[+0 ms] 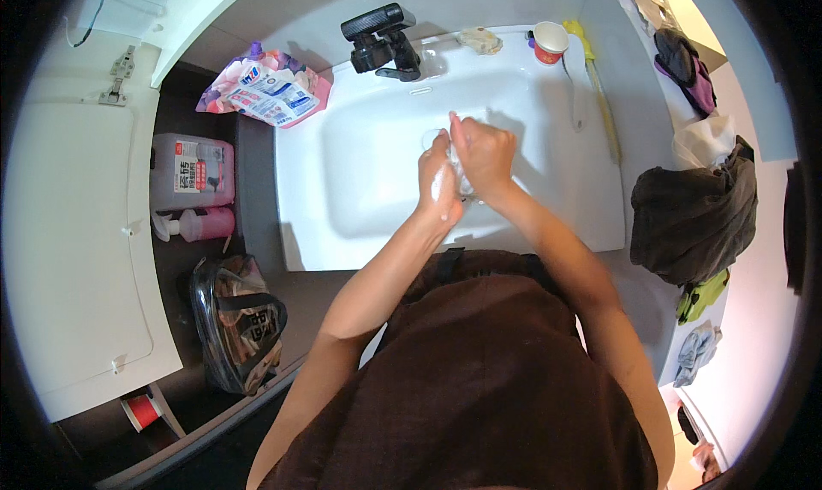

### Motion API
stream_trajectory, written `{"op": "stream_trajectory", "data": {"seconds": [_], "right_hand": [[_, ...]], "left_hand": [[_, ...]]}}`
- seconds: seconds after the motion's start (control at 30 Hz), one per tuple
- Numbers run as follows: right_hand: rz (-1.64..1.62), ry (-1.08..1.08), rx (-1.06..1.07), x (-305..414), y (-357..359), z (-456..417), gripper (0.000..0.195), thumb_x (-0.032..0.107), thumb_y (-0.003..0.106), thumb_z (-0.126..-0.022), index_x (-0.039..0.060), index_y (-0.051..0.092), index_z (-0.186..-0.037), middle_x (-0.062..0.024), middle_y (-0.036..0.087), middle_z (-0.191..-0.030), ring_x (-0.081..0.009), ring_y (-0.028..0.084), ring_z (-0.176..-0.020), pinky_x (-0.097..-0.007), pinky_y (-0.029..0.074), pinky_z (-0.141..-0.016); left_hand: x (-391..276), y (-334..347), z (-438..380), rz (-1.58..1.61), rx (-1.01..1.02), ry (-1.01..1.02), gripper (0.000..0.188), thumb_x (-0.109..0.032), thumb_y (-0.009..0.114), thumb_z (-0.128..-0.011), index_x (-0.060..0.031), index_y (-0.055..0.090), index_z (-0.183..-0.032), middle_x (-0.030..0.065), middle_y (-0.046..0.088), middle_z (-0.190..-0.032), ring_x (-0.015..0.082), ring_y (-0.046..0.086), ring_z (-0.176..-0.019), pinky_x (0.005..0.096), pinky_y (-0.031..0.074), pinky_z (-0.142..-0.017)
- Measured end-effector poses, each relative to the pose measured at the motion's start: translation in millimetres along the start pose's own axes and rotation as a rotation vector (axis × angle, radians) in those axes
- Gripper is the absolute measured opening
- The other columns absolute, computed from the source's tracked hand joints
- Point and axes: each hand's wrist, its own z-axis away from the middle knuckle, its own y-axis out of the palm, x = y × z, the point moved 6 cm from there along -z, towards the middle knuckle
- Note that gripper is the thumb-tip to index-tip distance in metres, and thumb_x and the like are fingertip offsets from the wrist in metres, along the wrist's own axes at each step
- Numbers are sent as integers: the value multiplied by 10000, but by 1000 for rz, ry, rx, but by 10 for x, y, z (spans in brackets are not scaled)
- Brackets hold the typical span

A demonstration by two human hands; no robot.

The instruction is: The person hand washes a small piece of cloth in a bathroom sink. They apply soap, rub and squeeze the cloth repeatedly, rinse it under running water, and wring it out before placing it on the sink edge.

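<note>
Over the white washbasin [372, 162], both hands meet near its middle. My left hand [438, 178], fingers pointing away from me, has white suds on its back and near the wrist. Bent into a fist, my right hand [485, 153] presses beside it from the right. A small wet whitish clump [460, 172] with foam shows between the hands; it may be cloth, and which hand grips it is unclear. The black faucet [388, 43] stands at the basin's far edge, beyond the hands.
A floral detergent pouch [270, 91] lies at the basin's far left corner. A paper cup [550, 42], a white-headed brush [577, 82] and a crumpled wrapper [480, 41] sit on the far rim. Left are a pink jug [192, 172], a pump bottle [199, 224] and a clear bag [237, 326]; dark clothing [693, 214] hangs right.
</note>
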Motion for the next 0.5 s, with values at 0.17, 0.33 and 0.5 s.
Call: {"op": "stream_trajectory", "data": {"seconds": [0.17, 0.33, 0.5], "right_hand": [[-255, -60, 117, 376, 27, 264, 397, 219, 550, -834, 53, 483, -479, -128, 434, -427, -263, 406, -350, -348, 313, -365], [10, 153, 67, -205, 68, 7, 400, 240, 542, -840, 56, 503, -487, -125, 424, -414, -225, 408, -332, -322, 323, -365], [-246, 58, 140, 269, -17, 122, 395, 237, 540, -841, 50, 511, -494, -129, 435, -415, -223, 408, -330, -327, 306, -362]], "left_hand": [[73, -455, -432, 100, 272, -64, 261, -345, 427, -896, -144, 488, -741, 4, 534, -706, 111, 489, -605, 261, 418, -558], [101, 43, 73, 107, -58, -147, 224, -323, 404, -903, -122, 495, -943, 30, 546, -854, 145, 537, -801, 294, 435, -740], [87, -172, -184, 315, 341, -93, 251, -317, 453, -884, -136, 491, -715, -18, 477, -637, 104, 484, -606, 278, 420, -563]]}}
